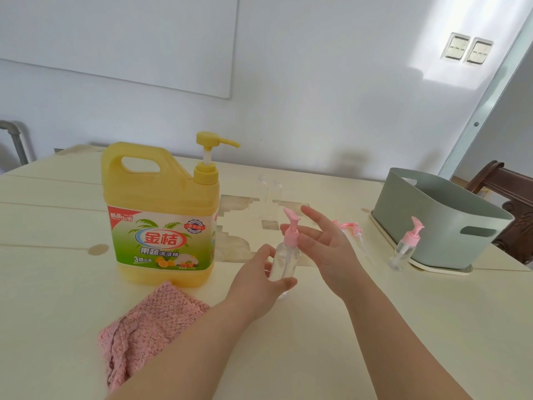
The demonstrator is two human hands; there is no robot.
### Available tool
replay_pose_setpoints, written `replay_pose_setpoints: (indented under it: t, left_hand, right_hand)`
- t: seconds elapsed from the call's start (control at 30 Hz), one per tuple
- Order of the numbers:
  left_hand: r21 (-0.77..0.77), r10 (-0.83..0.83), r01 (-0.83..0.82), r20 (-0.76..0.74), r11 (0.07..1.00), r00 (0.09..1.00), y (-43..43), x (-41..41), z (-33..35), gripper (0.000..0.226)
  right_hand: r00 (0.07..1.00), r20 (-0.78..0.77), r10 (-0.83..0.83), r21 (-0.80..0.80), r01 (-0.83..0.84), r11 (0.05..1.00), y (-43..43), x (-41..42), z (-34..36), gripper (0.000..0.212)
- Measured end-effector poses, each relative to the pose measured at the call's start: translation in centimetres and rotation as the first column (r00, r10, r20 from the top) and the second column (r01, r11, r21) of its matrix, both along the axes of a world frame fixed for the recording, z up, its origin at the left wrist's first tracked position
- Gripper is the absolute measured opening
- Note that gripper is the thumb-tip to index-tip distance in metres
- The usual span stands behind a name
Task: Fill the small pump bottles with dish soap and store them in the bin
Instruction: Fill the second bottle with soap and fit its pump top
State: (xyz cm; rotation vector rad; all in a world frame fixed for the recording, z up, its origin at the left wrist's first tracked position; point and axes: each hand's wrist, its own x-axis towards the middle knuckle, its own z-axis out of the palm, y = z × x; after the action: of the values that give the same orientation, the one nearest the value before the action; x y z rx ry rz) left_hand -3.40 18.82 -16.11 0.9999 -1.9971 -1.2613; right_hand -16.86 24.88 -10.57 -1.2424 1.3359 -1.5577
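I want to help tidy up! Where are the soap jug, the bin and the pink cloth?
soap jug (pixel 161 241): head view, on its front label.
bin (pixel 427 232): head view, on its outer wall.
pink cloth (pixel 150 321): head view, on its middle.

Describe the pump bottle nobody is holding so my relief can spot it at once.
Find the grey-green bin on the table's right. The bottle stands upright beside its near wall. It alone wears a pink pump and stands unheld.

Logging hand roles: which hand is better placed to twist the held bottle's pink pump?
Likely right: the right hand is open beside the pump, while the left hand grips the bottle.
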Motion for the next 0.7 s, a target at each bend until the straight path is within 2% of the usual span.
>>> replay_pose_setpoints:
  t: [0.17, 0.3, 0.4, 0.5, 0.57, 0.63, 0.7]
  left_hand:
    - [-0.001, -0.010, 0.010, -0.003, 1.000, 1.000, -0.1, 0.1, -0.1, 0.038]
    - [-0.012, -0.005, 0.005, 0.008, 1.000, 1.000, -0.1, 0.0, 0.0, 0.040]
    - [-0.013, -0.005, 0.005, 0.012, 1.000, 1.000, -0.1, 0.0, 0.0, 0.040]
    - [-0.016, -0.005, 0.005, 0.010, 1.000, 1.000, -0.2, -0.1, -0.1, 0.039]
    - [-0.011, -0.009, 0.009, 0.004, 1.000, 1.000, -0.3, -0.1, -0.2, 0.038]
    - [-0.006, -0.017, 0.017, 0.002, 1.000, 1.000, -0.3, 0.0, -0.3, 0.038]
    - [-0.003, -0.022, 0.022, 0.002, 1.000, 1.000, -0.4, 0.0, -0.2, 0.038]
  right_hand:
    - [1.000, -0.015, -0.016, -0.009, 0.016, 1.000, -0.4, -0.2, 0.1, 0.065]
    - [0.993, 0.085, 0.077, -0.008, -0.076, 0.997, -0.4, -0.3, 0.3, 0.058]
    - [0.999, 0.001, 0.034, -0.013, -0.034, 0.999, -0.3, -0.1, 0.6, 0.052]
    - [0.995, -0.091, -0.050, -0.041, 0.046, 0.998, -0.6, -0.1, 0.8, 0.055]
    - [0.991, -0.133, -0.012, -0.043, 0.007, 0.999, -0.6, -0.2, 0.7, 0.054]
    - [0.992, -0.110, 0.065, -0.007, -0.066, 0.998, -0.3, 0.0, 0.9, 0.051]
    - [0.990, -0.118, 0.074, 0.039, -0.069, 0.997, -0.1, 0.3, 1.1, 0.054]
